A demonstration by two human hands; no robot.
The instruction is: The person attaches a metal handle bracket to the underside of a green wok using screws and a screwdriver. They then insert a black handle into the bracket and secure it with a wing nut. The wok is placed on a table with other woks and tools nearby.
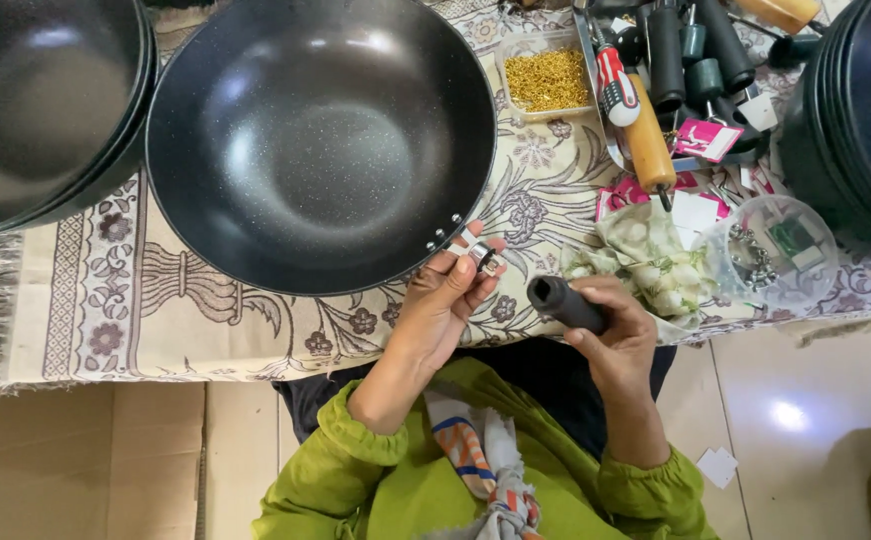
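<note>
1. The left hand (443, 305) pinches a small shiny metal ring (486, 260) between its thumb and fingertips. The hand sits at about 5 o'clock from the big black pan (321, 140), right by the pan's rim.
2. A little metal tab (459, 243) sticks out from the pan's rim there, and the ring is just beside it.
3. The right hand (618, 335) is closed around a black handle (564, 303). The handle's round end points toward 10 o'clock, at the left hand. The two hands are near each other but do not touch.
4. The pan lies on a patterned cloth (186, 290).
5. At 12 o'clock from the hands is a clear box of tiny gold bits (548, 78).
6. At 1 o'clock lies a screwdriver with a wooden handle (648, 140) among other black handles (701, 45).
7. At 3 o'clock is a clear round tub of small metal parts (776, 250).
8. More black pans are stacked at 10 o'clock (41, 100) and at 2 o'clock (861, 110).
</note>
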